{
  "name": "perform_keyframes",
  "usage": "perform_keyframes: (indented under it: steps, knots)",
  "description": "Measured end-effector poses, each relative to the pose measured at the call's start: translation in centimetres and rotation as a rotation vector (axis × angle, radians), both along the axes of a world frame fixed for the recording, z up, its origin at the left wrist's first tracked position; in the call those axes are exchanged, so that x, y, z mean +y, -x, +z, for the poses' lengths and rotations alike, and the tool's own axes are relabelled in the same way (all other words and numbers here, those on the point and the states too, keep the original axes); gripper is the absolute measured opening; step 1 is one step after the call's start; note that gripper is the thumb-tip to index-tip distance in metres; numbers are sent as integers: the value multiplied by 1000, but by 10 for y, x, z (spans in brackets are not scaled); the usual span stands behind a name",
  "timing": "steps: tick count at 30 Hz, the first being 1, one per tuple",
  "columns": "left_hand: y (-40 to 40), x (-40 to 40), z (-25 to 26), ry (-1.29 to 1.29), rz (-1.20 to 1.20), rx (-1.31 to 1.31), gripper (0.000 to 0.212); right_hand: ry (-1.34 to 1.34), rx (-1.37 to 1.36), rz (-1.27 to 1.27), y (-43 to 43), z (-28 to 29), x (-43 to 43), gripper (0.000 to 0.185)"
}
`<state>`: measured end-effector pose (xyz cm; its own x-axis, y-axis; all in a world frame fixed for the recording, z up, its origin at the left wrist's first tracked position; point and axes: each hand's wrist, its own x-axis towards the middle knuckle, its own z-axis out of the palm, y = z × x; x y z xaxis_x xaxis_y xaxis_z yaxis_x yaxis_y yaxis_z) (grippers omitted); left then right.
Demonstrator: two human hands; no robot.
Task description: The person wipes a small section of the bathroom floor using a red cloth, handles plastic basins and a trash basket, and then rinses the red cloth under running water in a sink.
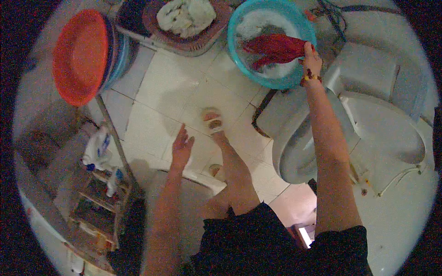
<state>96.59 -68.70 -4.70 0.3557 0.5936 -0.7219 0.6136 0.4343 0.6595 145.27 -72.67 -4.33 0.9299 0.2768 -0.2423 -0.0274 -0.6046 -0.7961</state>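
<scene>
My right hand (312, 62) reaches out at the top right and grips one end of a wet-looking red cloth (272, 49). The cloth stretches leftward across a turquoise plastic basin (238, 63), over white suds (279, 70). A beaded bracelet circles my right wrist, which is beside the basin's rim. My left hand (182, 146) hangs above the tiled floor with its fingers slightly apart and nothing in them. Just right of it, one of my feet stands in a sandal (211, 115).
A toilet (300, 148) stands on the right, below the basin. Pale laundry fills a pinkish-brown plastic basket (198, 48) at the top. An orange basin (81, 58) leans upright at the upper left. Bottles (97, 148) sit on a rack (98, 201) at the left. Cables (336, 20) run at the top right.
</scene>
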Motion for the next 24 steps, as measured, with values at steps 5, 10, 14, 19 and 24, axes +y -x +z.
perform_keyframes:
  steps: [5, 10, 14, 19, 24]
  knots:
    - [-88, 17, 28, 137, 37, -245, 62, 18, -243, 25, -24, 8, -7, 46]
    - [-155, 56, 57, 119, -82, -228, 62, -50, -34, 104, -38, 30, 5, 42]
    - [-167, 93, 45, 281, -55, -297, 62, -74, -11, 42, -20, -16, 1, 46]
    - [-170, 131, 17, 254, -153, -397, 59, -38, 258, -184, -15, -4, 48, 44]
    - [-208, 177, 11, 137, -363, -324, 59, 195, 173, -161, -37, -60, 15, 60]
